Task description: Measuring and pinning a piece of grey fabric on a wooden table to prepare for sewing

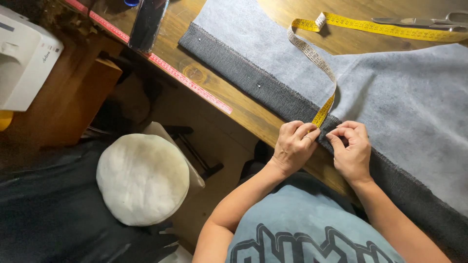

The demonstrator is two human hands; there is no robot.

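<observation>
hands are measuring: the left hand (292, 146) is pinching the yellow measuring tape (322, 113) against the dark folded hem (273, 88) of grey fabric (404, 97) on the wooden tabletop (243, 109), the right hand (352, 148) gripping the hem beside it; next likely needs pinning.

The scissors (429, 22) and grey fabric (399, 97) run off the right edge; the sewing machine (22, 58) is cut off left.
</observation>
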